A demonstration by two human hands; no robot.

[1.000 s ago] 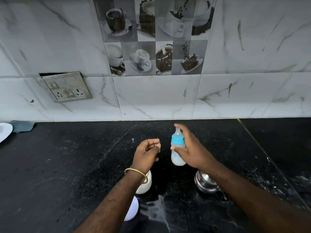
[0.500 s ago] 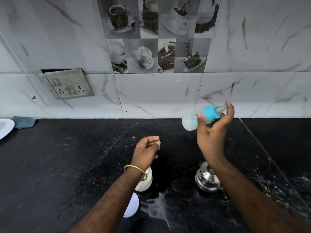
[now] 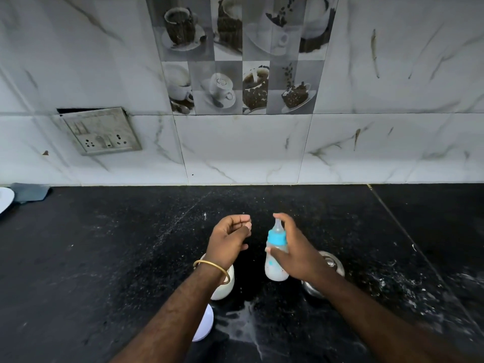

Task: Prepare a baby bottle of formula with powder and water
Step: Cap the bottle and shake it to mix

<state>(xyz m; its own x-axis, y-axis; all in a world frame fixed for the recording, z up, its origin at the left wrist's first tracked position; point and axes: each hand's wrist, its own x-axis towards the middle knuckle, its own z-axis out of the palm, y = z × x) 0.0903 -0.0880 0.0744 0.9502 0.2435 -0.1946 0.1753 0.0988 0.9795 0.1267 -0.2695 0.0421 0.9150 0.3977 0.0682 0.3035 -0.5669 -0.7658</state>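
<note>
At the far left edge of the black speckled stone counter [image 3: 104, 258] we see part of a white round plate [image 3: 4, 201], with a folded grey-blue cloth [image 3: 30, 192] just beside it against the wall. Above them, a grey metal switch-and-socket plate [image 3: 100, 132] hangs tilted on the white marble-pattern wall tiles [image 3: 235, 148].

Further right, our left hand [image 3: 227, 241] hovers above the counter with its fingers loosely curled and nothing in them; a thin gold bangle [image 3: 212, 269] circles the wrist. Under that wrist stands a white rounded plastic container [image 3: 224, 286], and nearer to us a white round lid [image 3: 204, 326] lies partly hidden by the forearm.

Just right of the left hand, our right hand [image 3: 296, 254] grasps the small translucent baby bottle with a blue collar and clear teat [image 3: 275, 254], upright, fingers wrapped around its body and a fingertip near the teat. The bottle holds milky white liquid and is lifted above the counter, between the container and a shiny steel vessel with a knobbed lid [image 3: 331, 265] behind the right wrist. White liquid [image 3: 241, 323] is spilled on the counter between the forearms.
</note>
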